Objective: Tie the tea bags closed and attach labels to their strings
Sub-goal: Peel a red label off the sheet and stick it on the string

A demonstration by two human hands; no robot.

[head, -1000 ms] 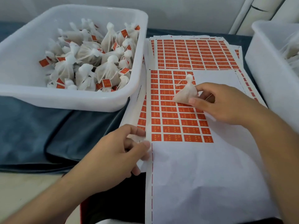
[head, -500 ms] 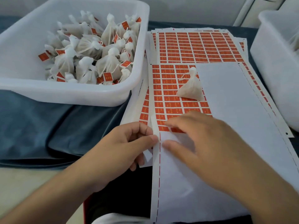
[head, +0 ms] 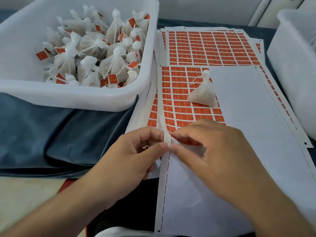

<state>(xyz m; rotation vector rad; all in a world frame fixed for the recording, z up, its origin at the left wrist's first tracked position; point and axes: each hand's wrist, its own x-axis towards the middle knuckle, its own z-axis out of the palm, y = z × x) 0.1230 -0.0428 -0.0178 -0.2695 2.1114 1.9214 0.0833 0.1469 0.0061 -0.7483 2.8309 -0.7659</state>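
Both hands, left (head: 136,156) and right (head: 210,151), meet fingertip-to-fingertip, seemingly pinching.

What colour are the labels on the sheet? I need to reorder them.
Orange-red with tiny yellow print, on the label sheet; the head view shows this best.

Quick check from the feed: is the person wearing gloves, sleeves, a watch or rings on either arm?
None show. The left hand and right hand are bare, with no gloves or visible rings. Both forearms are uncovered down to the frame edge, with no sleeve, watch or band in view.
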